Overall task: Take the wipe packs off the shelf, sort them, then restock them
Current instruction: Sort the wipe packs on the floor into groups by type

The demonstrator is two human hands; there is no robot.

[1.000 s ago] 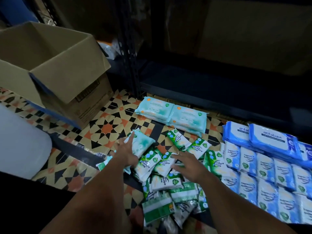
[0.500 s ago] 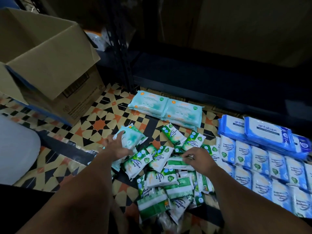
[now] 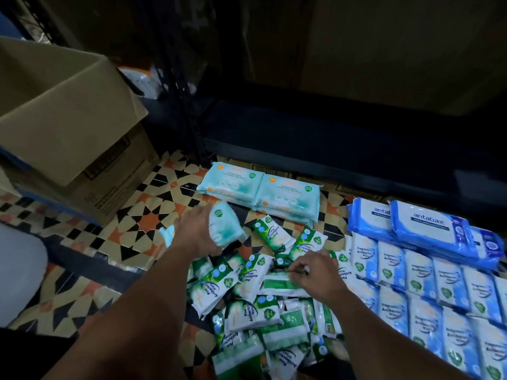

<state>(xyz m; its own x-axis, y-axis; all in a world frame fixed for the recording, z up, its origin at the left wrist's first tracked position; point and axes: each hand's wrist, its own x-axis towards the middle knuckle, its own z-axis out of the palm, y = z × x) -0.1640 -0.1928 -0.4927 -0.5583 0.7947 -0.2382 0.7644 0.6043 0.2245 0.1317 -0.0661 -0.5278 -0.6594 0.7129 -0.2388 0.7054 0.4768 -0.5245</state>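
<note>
My left hand [image 3: 196,233] grips a small teal wipe pack [image 3: 225,228] lifted above the floor, just in front of two large teal packs [image 3: 260,192] lying side by side. Down in a loose heap of green and white packs [image 3: 255,305], my right hand [image 3: 315,275] pinches a green-striped pack [image 3: 277,285]. Rows of blue and white packs [image 3: 428,292] lie sorted at the right, with big blue antabax packs [image 3: 422,227] behind them. The dark bottom shelf [image 3: 329,138] sits behind everything.
An open cardboard box [image 3: 68,138] stands at the left on the patterned tile floor [image 3: 142,215]. A white rounded object [image 3: 19,272] is at the left edge. A black shelf upright [image 3: 189,111] rises beside the box.
My left hand has lifted the small teal pack up and toward the large teal packs. My right hand has closed onto a green-striped pack in the heap.
</note>
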